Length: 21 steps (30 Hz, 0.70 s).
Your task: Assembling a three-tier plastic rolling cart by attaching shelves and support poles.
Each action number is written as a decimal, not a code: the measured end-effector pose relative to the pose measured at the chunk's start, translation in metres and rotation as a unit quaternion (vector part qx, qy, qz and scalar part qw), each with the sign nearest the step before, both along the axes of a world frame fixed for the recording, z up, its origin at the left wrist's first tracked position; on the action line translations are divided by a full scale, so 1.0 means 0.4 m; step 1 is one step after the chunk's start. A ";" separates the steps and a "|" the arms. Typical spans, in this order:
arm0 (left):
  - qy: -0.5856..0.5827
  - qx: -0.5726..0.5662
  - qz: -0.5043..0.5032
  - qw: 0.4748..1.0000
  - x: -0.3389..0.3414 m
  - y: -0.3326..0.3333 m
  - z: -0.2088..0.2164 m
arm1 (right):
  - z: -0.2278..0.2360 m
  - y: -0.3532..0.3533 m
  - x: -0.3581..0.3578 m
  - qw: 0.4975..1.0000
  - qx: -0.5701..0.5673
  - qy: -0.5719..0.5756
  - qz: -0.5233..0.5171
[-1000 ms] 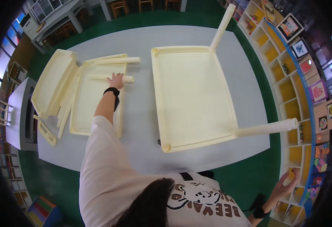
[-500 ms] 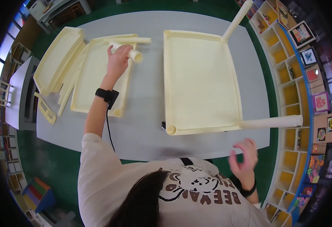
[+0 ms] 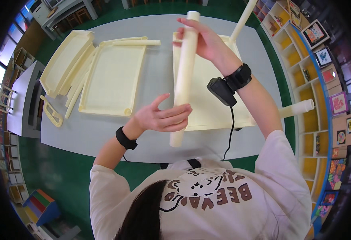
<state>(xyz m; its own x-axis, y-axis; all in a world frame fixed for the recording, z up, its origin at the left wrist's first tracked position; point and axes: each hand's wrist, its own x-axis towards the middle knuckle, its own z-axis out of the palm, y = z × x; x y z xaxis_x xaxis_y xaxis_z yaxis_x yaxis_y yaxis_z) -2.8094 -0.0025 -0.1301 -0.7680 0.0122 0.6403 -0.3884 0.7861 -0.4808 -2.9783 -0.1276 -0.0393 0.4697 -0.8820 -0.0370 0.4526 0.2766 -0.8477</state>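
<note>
A long cream plastic tube [image 3: 186, 72] is held up lengthwise over the table, tilted slightly. My right hand [image 3: 207, 42] grips it close to its far end, thumb across the front and fingers behind. Lower down, my left hand [image 3: 159, 119] lies against the tube with its fingers stretched across it and the thumb apart. Beneath the tube and my right arm is a large cream rectangular panel [image 3: 219, 108] with a raised rim. One leg [image 3: 244, 19] rises from its far right corner, and another leg [image 3: 297, 109] sticks out at its near right corner, partly behind my arm.
A second cream panel [image 3: 113, 78] lies left on the grey table [image 3: 157, 76], a loose tube [image 3: 137, 42] across its far edge. Beside it are a curved cream piece [image 3: 65, 62], narrow rods [image 3: 76, 96] and a small handle-shaped part [image 3: 51, 114]. Shelves [image 3: 303, 100] line the right side.
The tube has come off the left panel and across to the middle. My right hand has risen from the near right onto its far end, and my left hand has moved nearer me.
</note>
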 end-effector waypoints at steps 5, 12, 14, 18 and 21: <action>-0.002 -0.023 0.053 0.998 0.011 -0.074 -0.034 | 0.102 -0.090 -0.040 0.996 -0.081 -0.035 -0.018; 0.323 0.643 0.154 0.678 -0.013 -0.306 -0.215 | 0.255 -0.237 -0.051 0.916 -0.331 0.012 -0.226; 0.317 0.720 0.184 0.589 -0.008 -0.362 -0.257 | 0.226 -0.298 -0.017 0.889 -0.368 0.009 -0.273; 0.281 0.718 0.222 0.597 -0.027 -0.470 -0.299 | 0.148 -0.421 -0.009 0.891 -0.330 0.010 -0.313; 0.300 0.774 0.211 0.517 -0.055 -0.522 -0.266 | 0.084 -0.501 -0.030 0.897 -0.322 0.000 -0.304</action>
<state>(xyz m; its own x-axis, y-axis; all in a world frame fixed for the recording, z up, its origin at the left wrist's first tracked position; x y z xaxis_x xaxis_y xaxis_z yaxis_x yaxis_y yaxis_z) -2.8314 -0.2114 -0.2365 -0.1515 -0.9583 -0.2423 -0.3965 -0.1657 0.9030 -2.9903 -0.3281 -0.0058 -0.1049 -0.8139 0.5715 0.3549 -0.5674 -0.7430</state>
